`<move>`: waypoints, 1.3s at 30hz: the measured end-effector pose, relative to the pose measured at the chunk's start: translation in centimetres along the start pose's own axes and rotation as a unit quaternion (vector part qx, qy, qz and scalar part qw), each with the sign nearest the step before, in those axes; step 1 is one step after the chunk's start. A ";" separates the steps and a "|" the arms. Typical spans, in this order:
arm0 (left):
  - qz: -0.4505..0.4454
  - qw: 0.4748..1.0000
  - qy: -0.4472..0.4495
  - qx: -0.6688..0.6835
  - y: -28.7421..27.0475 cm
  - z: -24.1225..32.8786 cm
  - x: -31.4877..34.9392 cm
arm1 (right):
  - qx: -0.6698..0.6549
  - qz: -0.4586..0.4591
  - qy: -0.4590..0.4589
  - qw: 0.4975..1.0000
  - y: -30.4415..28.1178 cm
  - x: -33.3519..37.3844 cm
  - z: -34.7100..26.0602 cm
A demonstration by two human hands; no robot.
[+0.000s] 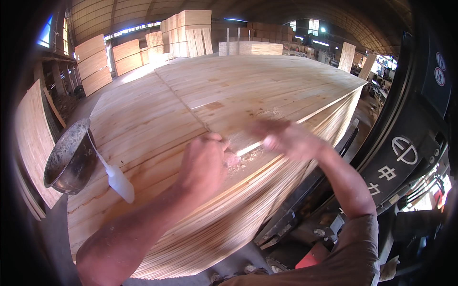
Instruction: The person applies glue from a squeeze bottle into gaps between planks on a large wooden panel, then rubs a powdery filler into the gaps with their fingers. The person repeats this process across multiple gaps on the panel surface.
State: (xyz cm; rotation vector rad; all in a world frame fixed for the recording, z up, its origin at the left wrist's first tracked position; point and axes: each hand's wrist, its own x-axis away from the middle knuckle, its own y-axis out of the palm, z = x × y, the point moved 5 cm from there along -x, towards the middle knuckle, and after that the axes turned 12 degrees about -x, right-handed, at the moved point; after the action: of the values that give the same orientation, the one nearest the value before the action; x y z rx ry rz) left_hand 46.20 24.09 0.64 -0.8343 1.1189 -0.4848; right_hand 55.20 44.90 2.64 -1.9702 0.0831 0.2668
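On the top board (272,86), close to its edge, the left hand (206,159) has curled fingers; the right hand (293,141) is blurred, its opening I cannot tell, nor what either holds. Shavings (249,162) lie between: trimming seems underway, next needing probably steady, shallow strokes.

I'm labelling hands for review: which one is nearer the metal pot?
The left hand; the right hand, blurred, is farther from the pot, beyond the left one.
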 end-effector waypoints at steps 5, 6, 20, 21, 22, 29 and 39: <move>-0.042 0.996 -0.062 0.037 0.0 -0.5 -0.1 | -0.009 0.133 0.115 0.984 -1.1 0.7 5.3; -0.033 0.998 -0.053 0.013 -0.1 -0.4 -0.2 | 0.025 0.103 0.023 0.994 0.3 0.4 4.7; -0.068 0.995 -0.070 -0.020 0.0 -1.1 -0.6 | -0.049 -0.015 -0.201 0.978 2.5 -0.6 -3.1; -0.062 0.996 -0.068 -0.014 -0.1 -1.0 -0.6 | -0.046 -0.021 -0.154 0.987 2.8 -0.9 -2.4; -0.057 0.996 -0.066 -0.007 -0.3 -0.9 -0.6 | -0.046 -0.017 -0.149 0.988 2.8 -1.2 -2.1; -0.071 0.991 -0.110 0.014 -0.5 -0.9 -0.6 | -0.027 0.024 -0.202 0.979 2.0 -0.7 -1.7; -0.031 0.995 -0.077 0.047 -0.4 -0.7 -0.4 | -0.045 0.146 -0.013 0.988 -5.7 -8.2 -3.2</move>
State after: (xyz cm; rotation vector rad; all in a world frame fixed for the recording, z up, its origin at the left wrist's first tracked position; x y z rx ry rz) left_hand 45.39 23.89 1.07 -0.8117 0.9236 -0.5109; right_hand 48.77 43.79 10.77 -2.0404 0.3492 0.4950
